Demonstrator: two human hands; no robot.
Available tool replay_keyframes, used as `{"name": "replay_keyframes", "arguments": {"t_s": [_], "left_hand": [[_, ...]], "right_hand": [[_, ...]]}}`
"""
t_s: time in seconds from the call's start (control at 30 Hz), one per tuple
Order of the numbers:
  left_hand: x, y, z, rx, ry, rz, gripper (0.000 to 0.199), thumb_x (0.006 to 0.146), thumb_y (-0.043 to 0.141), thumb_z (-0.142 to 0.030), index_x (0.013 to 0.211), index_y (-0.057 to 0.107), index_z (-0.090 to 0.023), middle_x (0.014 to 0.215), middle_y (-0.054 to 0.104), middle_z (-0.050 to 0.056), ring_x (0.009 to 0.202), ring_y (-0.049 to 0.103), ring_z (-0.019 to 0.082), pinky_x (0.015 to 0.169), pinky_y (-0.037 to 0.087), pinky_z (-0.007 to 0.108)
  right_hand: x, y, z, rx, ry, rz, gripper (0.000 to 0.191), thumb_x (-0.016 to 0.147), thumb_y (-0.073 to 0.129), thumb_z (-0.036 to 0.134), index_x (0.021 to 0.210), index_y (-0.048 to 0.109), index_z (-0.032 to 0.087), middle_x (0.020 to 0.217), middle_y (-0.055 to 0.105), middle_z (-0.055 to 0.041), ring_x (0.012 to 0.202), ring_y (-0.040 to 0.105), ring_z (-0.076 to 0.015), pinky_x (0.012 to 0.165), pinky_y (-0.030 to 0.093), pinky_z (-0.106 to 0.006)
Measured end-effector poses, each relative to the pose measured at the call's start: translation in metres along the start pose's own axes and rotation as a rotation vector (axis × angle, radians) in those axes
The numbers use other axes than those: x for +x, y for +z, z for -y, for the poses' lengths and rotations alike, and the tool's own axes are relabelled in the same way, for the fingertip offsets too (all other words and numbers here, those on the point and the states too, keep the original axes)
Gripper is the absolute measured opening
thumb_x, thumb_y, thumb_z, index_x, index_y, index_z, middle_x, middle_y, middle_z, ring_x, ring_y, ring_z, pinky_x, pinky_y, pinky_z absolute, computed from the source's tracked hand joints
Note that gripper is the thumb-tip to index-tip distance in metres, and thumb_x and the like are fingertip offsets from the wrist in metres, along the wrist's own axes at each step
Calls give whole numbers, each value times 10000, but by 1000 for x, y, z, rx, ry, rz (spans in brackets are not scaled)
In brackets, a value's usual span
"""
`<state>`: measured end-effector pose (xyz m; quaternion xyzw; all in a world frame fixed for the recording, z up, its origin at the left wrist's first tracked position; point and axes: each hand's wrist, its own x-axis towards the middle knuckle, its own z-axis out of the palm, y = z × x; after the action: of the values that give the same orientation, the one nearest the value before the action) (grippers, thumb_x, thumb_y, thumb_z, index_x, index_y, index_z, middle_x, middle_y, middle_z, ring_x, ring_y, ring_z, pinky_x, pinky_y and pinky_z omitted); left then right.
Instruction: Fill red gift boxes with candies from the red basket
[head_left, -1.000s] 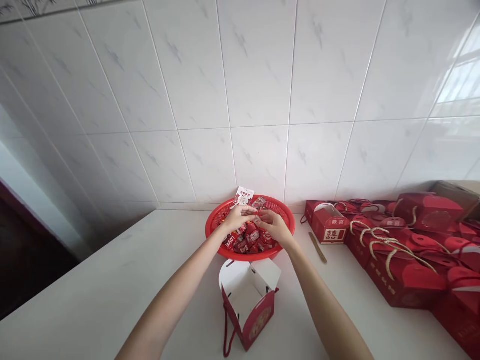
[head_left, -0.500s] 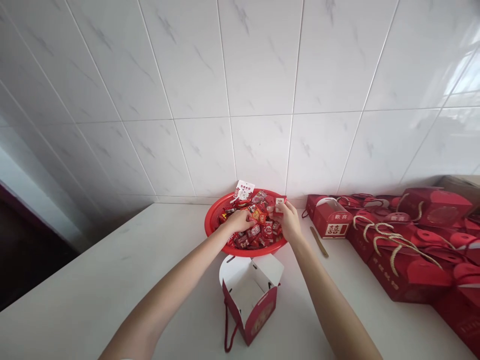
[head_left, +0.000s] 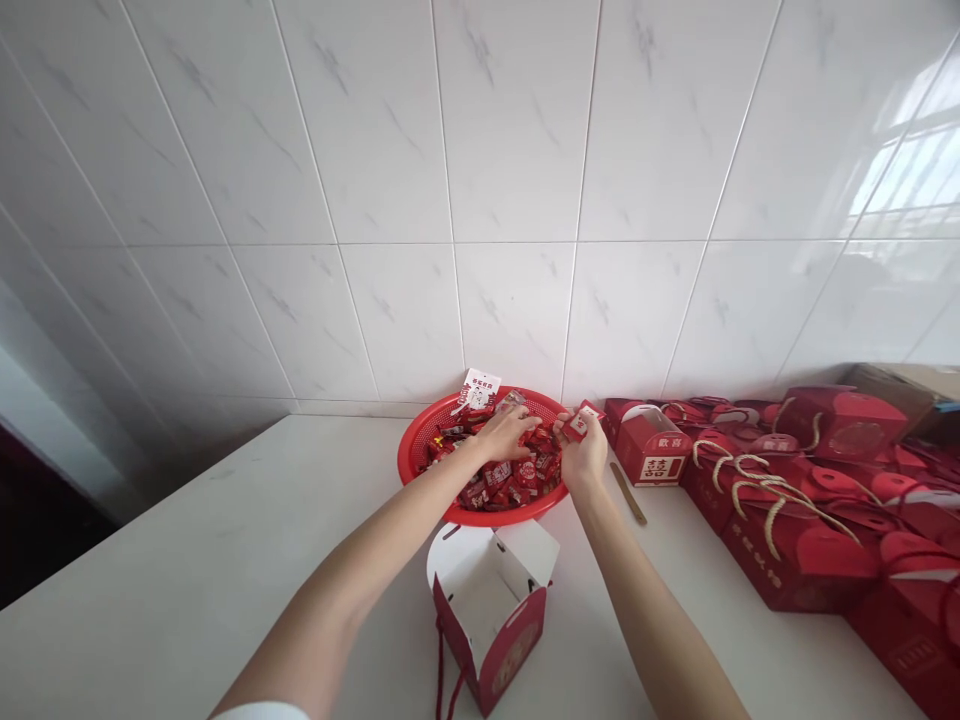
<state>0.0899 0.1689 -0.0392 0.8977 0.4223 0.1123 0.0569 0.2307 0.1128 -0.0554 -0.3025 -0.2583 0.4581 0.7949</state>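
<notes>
A red plastic basket (head_left: 411,462) full of red-wrapped candies (head_left: 499,478) stands against the tiled wall, with a white printed card (head_left: 479,389) at its back edge. My left hand (head_left: 510,436) reaches over the candies, fingers apart and bent downward; nothing can be seen held in it. At the basket's right rim, my right hand (head_left: 583,450) is closed on a red packet (head_left: 584,420) with a white label. Just in front of the basket is an open red box (head_left: 510,640), white inside, its flaps spread and a dark red cord hanging on its left.
Closed red gift boxes (head_left: 802,550) with rope handles crowd the right side. Nearer the basket are a single red box (head_left: 651,445) and a thin brown strip (head_left: 628,493). A cardboard box (head_left: 900,385) sits at the back right.
My left hand has opened its fingers and moved slightly right over the candies. My right hand has turned, showing the packet more fully. The view has shifted a little.
</notes>
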Motion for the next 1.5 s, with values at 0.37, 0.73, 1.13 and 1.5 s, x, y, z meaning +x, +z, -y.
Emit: {"name": "replay_keyframes", "arguments": {"t_s": [0.37, 0.73, 1.13, 1.5], "left_hand": [[20, 7, 10, -250, -49, -42, 155, 888, 591, -266, 983, 698, -206, 1085, 701, 113, 1100, 633, 307, 996, 446, 429], [-7, -33, 20, -876, -131, -165, 489, 752, 659, -629, 898, 726, -166, 946, 751, 68, 966, 666, 266, 887, 490, 366], [-16, -32, 18, -1069, -152, -169, 518, 591, 831, -611, 824, 722, -162, 848, 751, 40, 886, 681, 257, 843, 514, 364], [-23, -38, 9, -1127, -168, -171, 452, 583, 860, -534, 768, 683, -162, 782, 730, 22, 816, 686, 228, 784, 531, 347]], "right_hand": [[4, -3, -9, 2, 9, -34, 215, 705, 636, 387, 808, 507, 249, 690, 633, 8, 718, 679, -183, 677, 567, -326], [0, -1, -4, -49, 70, 43, 173, 704, 648, 388, 775, 594, 239, 748, 705, -29, 788, 700, -221, 757, 580, -366], [-13, 9, 8, -154, 191, 287, 230, 664, 775, 380, 814, 721, 215, 933, 754, -46, 926, 703, -248, 778, 574, -356], [-16, 10, 8, -81, 206, 244, 221, 577, 835, 299, 740, 720, 203, 734, 738, -10, 729, 691, -207, 739, 559, -344]]}}
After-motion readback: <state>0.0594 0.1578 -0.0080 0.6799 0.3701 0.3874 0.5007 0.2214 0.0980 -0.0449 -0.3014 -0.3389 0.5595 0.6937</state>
